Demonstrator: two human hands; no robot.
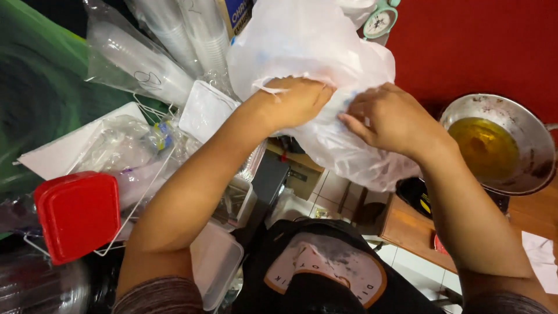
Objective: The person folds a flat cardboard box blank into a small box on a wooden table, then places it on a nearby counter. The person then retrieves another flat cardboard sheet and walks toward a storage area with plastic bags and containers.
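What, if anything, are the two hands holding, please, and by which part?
Both hold the white plastic bag. The left hand grips its gathered side, and the right hand pinches the crumpled plastic lower on its front.

i see a milky white plastic bag [325,70] with faint blue marks showing through it. to the near left sits a bright red square lid [78,214]. the far right wall [482,46] is deep red. on the right, a silvery grey pan [526,139] holds amber-yellow oil. the clear plastic cup sleeves [151,58] at the far left are see-through with a black scribble. a small clock [379,22] is mint green with a white face. my apron [325,273] is black with a pale round patch.
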